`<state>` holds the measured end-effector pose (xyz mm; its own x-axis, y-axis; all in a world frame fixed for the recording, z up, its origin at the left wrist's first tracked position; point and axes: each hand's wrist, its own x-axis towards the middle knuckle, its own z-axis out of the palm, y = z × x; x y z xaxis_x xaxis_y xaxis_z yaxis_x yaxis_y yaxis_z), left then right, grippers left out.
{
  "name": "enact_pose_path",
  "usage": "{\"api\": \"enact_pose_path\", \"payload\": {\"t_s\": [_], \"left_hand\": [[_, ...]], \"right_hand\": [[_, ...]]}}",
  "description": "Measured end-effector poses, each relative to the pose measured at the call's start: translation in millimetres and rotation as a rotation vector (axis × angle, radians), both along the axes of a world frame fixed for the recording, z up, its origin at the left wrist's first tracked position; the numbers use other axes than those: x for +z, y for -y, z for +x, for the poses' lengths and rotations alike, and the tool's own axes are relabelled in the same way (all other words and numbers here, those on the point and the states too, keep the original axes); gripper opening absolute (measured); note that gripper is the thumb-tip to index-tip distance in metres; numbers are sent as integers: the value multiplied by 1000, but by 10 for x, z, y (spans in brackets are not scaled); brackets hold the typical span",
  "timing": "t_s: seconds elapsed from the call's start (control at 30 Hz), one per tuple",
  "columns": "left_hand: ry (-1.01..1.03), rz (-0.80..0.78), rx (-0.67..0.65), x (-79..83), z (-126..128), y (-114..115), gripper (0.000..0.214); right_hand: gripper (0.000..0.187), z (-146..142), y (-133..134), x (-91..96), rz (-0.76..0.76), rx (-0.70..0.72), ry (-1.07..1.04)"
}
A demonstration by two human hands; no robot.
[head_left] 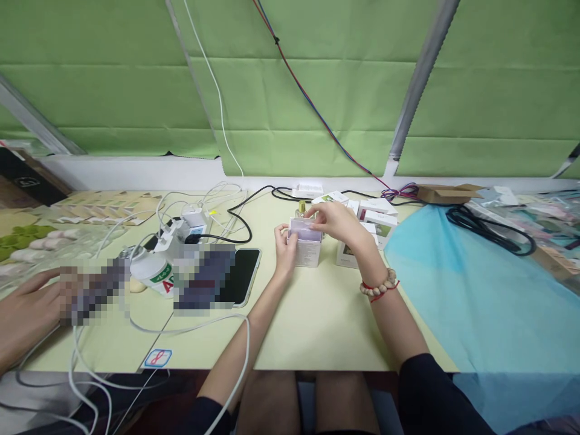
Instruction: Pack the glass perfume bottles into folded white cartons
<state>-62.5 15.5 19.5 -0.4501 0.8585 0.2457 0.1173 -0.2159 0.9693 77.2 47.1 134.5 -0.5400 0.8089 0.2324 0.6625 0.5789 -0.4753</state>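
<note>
A small white and lilac box stands upright on the table before me. My left hand is closed around its left side, the thumb on the front face. Over the top edge of the same box, my right hand bends down with its fingers pinched at the lilac upper part. What the fingertips touch inside is hidden. Just behind the box shows a bottle with a gold cap; its lower part is covered by the box and my hand. Several white boxes with pictures are grouped to the right, partly behind my right forearm.
Left of my arm lie a phone, a white tub, a power strip and loose cables. Another person's hand is at the far left. Blue sheeting covers the right side, with a coiled black cable on it.
</note>
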Motion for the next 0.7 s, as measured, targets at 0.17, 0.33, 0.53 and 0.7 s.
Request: {"api": "enact_pose_path", "payload": {"t_s": [0.17, 0.33, 0.53, 0.7], "left_hand": [[-433, 177, -28, -130, -50, 15, 50], [-644, 295, 27, -110, -63, 46, 30], [-360, 261, 187, 38, -46, 49, 25], [81, 159, 168, 67, -70, -11, 35]], "right_hand": [[26, 47, -110, -69, 30, -43, 45], [29, 99, -148, -89, 50, -37, -58], [42, 142, -131, -52, 128, -104, -172], [45, 190, -144, -45, 104, -137, -160]]}}
